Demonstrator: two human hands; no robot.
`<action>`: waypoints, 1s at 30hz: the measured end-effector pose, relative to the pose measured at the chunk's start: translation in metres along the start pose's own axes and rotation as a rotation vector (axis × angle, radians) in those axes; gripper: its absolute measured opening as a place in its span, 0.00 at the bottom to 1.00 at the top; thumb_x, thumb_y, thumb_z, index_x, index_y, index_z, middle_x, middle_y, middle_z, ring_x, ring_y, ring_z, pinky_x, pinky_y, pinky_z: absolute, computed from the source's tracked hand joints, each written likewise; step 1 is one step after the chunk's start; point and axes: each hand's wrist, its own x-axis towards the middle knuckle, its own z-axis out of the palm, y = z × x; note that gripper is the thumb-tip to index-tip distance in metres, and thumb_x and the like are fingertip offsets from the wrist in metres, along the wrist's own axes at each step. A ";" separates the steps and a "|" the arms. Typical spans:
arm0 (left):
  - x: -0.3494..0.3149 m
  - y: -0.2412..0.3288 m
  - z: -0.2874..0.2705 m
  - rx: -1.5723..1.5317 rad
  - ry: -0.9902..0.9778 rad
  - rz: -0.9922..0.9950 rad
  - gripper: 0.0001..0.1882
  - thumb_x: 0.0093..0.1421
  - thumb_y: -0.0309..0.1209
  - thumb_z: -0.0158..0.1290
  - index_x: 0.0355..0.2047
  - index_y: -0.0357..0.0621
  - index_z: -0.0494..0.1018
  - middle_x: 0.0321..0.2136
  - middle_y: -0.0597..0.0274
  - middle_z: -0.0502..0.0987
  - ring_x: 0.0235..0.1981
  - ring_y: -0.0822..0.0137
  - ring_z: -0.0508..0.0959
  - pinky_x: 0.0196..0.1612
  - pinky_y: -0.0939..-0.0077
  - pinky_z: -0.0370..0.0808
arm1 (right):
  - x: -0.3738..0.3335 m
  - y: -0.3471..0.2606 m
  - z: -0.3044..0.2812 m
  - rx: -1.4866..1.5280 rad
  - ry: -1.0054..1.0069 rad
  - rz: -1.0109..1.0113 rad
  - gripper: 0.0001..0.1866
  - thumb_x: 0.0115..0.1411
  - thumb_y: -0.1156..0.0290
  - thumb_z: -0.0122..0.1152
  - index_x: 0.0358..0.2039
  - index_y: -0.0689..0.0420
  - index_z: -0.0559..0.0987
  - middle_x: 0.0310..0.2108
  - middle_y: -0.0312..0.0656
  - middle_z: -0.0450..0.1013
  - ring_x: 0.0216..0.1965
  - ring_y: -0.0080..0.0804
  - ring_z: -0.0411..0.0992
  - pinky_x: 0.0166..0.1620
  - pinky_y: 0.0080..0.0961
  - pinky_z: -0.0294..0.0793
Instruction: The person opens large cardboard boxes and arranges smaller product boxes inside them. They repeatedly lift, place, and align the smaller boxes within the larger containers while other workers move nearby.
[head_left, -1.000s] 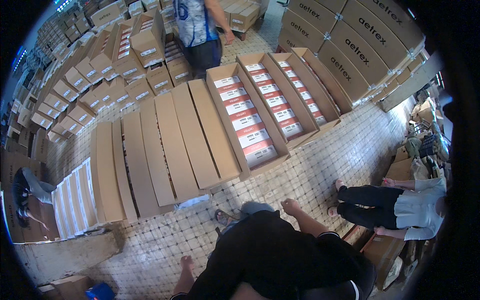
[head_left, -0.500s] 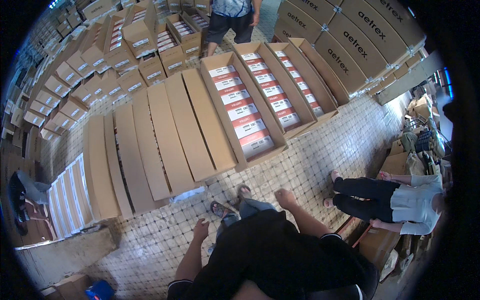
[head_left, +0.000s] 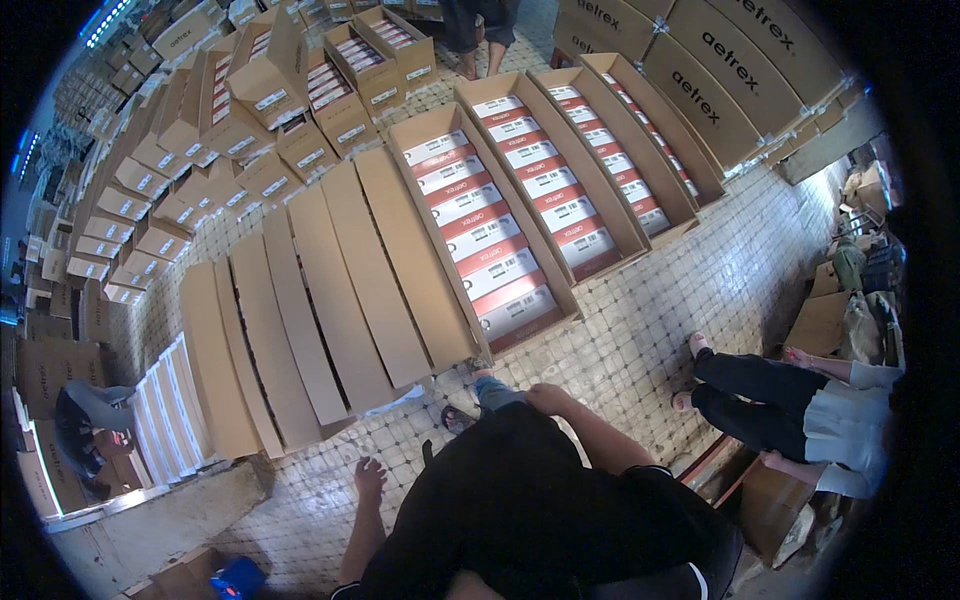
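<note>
My left hand [head_left: 370, 478] hangs over the tiled floor with its fingers apart and nothing in it. My right hand [head_left: 546, 399] is in front of my body, its fingers curled in, and no held thing shows. Ahead of my right hand stands a long open carton [head_left: 566, 298], packed with red and white shoe boxes [head_left: 487, 237]. Left of it is a row of long brown cartons [head_left: 352, 322] with their flaps folded over. Further open cartons [head_left: 640, 240] with red and white boxes stand to the right. Neither hand touches a carton.
Stacked brown cartons [head_left: 150, 200] fill the far left, and large ones [head_left: 700, 90] the far right. A person [head_left: 770, 400] stands at right, another [head_left: 480, 30] beyond the cartons, and one bends [head_left: 90, 420] at far left. A low ledge [head_left: 170, 510] and blue container [head_left: 238, 578] are at lower left.
The view has shifted as I step forward. My left hand has moved lower left and its fingers have spread; my right hand has drawn closer to my body. The far-left person's pose has changed.
</note>
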 end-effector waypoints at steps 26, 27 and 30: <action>-0.080 0.041 0.083 0.537 0.054 -0.017 0.26 0.57 0.43 0.54 0.52 0.41 0.67 0.27 0.56 0.78 0.27 0.67 0.78 0.30 0.71 0.73 | 0.147 -0.175 0.001 -0.678 0.211 -0.968 0.12 0.52 0.66 0.51 0.32 0.56 0.80 0.46 0.46 0.68 0.53 0.43 0.62 0.51 0.50 0.63; -0.083 0.041 0.084 0.499 0.049 0.074 0.26 0.57 0.43 0.54 0.51 0.40 0.67 0.25 0.57 0.78 0.27 0.67 0.78 0.30 0.70 0.73 | 0.149 -0.175 0.002 -0.715 0.261 -0.977 0.12 0.52 0.66 0.51 0.32 0.56 0.80 0.46 0.46 0.68 0.53 0.43 0.62 0.52 0.50 0.62; -0.084 0.052 0.091 0.554 0.041 0.000 0.26 0.57 0.41 0.54 0.51 0.39 0.67 0.26 0.56 0.78 0.26 0.68 0.77 0.29 0.71 0.73 | 0.152 -0.181 -0.001 -0.747 0.271 -0.969 0.11 0.52 0.67 0.52 0.30 0.54 0.81 0.42 0.42 0.69 0.52 0.40 0.62 0.52 0.44 0.63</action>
